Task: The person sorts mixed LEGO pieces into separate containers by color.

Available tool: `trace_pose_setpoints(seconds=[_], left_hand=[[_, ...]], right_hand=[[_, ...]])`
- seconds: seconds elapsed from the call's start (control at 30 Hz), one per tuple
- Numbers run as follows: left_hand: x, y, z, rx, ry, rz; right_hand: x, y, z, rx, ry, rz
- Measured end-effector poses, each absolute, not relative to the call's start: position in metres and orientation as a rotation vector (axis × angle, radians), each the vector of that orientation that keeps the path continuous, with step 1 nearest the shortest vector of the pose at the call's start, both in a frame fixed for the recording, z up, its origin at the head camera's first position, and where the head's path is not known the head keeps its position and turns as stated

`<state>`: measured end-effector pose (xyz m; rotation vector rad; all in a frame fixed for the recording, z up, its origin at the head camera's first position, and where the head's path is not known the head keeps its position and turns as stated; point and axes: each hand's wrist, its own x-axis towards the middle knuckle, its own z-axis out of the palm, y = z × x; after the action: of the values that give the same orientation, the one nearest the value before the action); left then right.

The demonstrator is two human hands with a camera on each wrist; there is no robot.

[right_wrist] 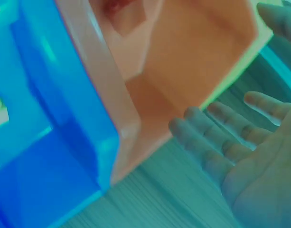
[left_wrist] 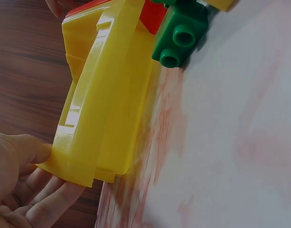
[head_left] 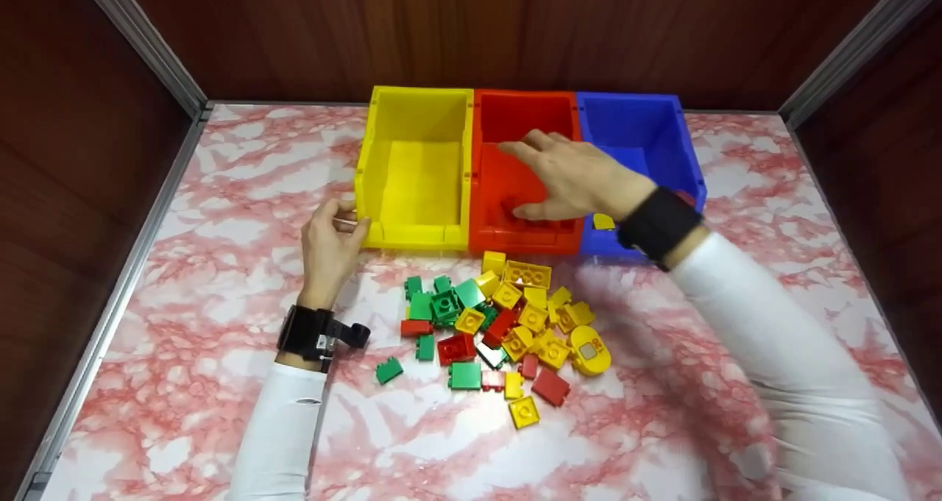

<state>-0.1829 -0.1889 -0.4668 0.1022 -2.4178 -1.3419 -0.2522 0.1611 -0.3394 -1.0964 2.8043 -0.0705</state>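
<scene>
Right hand (head_left: 574, 179), spread, hangs over the red bin (head_left: 519, 240); left hand (head_left: 329, 243) pinches the yellow bin (head_left: 416, 237), bricks (head_left: 533, 317) nearby; wristband (head_left: 660, 225) partly hides blue bin (head_left: 625, 118).

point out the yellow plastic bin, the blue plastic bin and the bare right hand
Yellow plastic bin (head_left: 422, 181): head view, bare floor.
Blue plastic bin (head_left: 631, 122): head view, inner back wall.
Bare right hand (head_left: 578, 179): head view, back of hand.

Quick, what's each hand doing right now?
Left hand: holding the yellow bin by its front corner.
Right hand: open and empty, over the red bin.
</scene>
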Motion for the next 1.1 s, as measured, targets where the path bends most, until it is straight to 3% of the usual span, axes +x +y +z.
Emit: trace_pose_setpoints(seconds=[0.47,0.8,1.1], left_hand=[[-0.183,-0.188,-0.466,0.101,-2.433,-1.324],[-0.182,-0.188,-0.467,0.1,-2.441,-1.309],[-0.183,-0.189,-0.467,0.123,-2.447,-1.302]], right_hand=[[-0.17,0.224,-0.319,-1.278,2.902,-0.231],[-0.119,0.25,-0.346,-1.465,2.87,-0.271],[-0.088,0.256,-0.386,-1.385,2.804,-0.333]])
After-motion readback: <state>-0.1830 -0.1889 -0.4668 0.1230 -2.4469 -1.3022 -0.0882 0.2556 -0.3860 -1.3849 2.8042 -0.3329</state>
